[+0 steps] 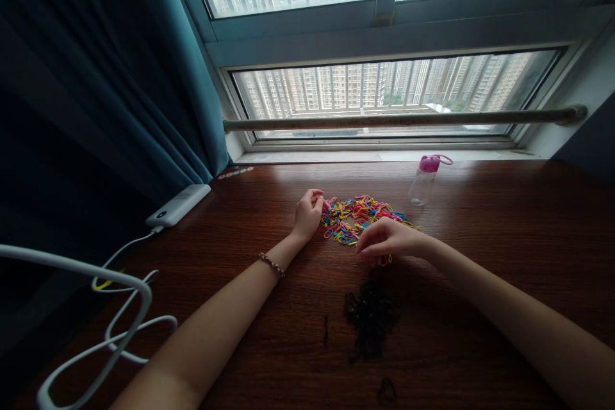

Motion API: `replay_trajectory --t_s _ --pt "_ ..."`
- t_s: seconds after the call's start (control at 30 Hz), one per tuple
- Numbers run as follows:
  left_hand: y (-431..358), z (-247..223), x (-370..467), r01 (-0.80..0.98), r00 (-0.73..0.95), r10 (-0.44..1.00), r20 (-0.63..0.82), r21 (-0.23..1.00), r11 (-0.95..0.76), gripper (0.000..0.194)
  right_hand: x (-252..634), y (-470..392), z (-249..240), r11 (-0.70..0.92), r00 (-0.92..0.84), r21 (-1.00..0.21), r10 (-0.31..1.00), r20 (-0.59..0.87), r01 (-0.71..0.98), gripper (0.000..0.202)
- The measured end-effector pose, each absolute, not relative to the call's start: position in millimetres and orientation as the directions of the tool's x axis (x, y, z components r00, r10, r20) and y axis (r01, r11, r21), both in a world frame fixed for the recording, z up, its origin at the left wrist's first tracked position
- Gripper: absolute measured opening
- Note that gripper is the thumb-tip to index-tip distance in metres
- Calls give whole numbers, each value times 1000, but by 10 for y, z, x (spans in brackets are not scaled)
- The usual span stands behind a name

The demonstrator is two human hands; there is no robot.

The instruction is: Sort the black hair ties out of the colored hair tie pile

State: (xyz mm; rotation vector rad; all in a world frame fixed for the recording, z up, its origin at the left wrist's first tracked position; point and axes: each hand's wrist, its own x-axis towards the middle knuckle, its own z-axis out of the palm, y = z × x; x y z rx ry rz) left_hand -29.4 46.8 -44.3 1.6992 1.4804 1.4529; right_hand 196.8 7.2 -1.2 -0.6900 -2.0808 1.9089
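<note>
A spread pile of small colourful loops [348, 210] in pink, yellow, blue and red lies on the brown table. My left hand [310, 213], with a beaded bracelet on its wrist, rests at the pile's left edge, fingers curled in a pinch. Over the near right side of the pile, my right hand [387, 239] points down, thumb and fingertips drawn together. Whether either pinch holds a loop is too small to see. Closer to me sits a heap of thin black elastic bands [371, 314], with one black band [325, 330] lying apart to its left and another loop [387, 391] nearer.
A clear bottle with a pink lid [423, 180] stands at the back right of the table [504, 237]. On the left are a white power-bank-like device [179, 205], looping white cables [144, 295] and a blue curtain [144, 77]. A window with a rail [394, 120] borders the back.
</note>
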Motion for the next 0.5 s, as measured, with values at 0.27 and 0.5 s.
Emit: replay_trajectory --t_s 0.27,0.5 --pt "378 -347 -249 748 49 893 447 576 -330 6 1959 63 -15 45 -855 -982 501 -137 184 31" --pt "379 -348 -223 785 80 906 415 534 -313 3 1955 62 -32 65 -852 -981 508 -125 182 30"
